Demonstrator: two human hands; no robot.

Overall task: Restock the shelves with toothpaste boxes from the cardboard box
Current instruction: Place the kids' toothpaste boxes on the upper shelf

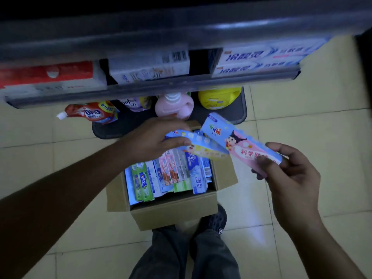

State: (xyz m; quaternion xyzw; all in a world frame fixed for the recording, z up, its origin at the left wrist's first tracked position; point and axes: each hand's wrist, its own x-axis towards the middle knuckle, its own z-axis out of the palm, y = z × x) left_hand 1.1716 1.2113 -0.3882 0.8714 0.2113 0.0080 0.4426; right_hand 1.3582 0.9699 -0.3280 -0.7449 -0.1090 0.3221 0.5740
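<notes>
The cardboard box [173,210] stands open on the tiled floor [302,137], and everything else is placed from it; inside, toothpaste boxes [167,176] are packed side by side on edge, a green pair at its left, pink ones in the middle, and a pale blue one at its right printed "盐白"; above the box's far right corner the right hand [289,178] has its grip pinched on the near end of a blue and pink children's toothpaste box [239,139] showing a cartoon girl and the characters "科学防"; above the box's far edge the left hand [155,137] has its grip closed around a second blue box [201,146] with small coloured pictures, its print too blurred to read; beyond the box a low shelf [239,115] carries an orange refill pouch [94,113] marked "OMO", a pink bottle [174,106] and a yellow jug [218,97]; higher, a shelf edge [153,85] fronts white boxes [259,59] with upside-down Chinese lettering; a dark shoe [217,220] touches the box's near right corner.
</notes>
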